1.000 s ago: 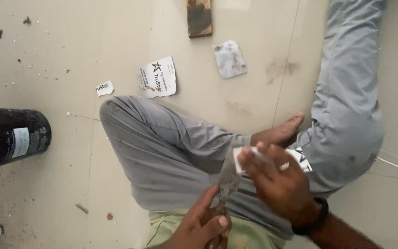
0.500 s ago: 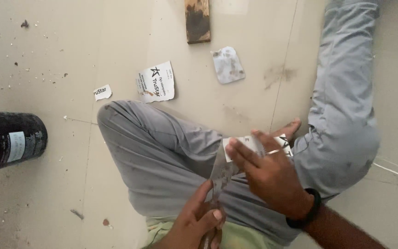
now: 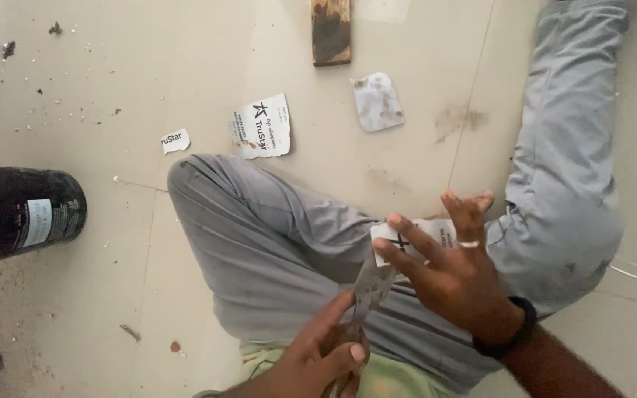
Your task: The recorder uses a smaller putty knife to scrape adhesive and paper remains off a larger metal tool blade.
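Pale tiled floor [image 3: 112,243], dusty and speckled with grit. A torn white printed label [image 3: 263,127] lies flat on it. Just left of the label sits a small paper scrap [image 3: 175,141]; right of it a grey smudged card [image 3: 378,102]; above it a wooden block [image 3: 331,31]; far left, a black can [image 3: 16,214] on its side.

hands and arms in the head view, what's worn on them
Both arms are bare, with no sleeves in view. The right hand wears a thin pale ring on one finger and a black band round the wrist. The left hand shows no ring or band in the part that is in view.
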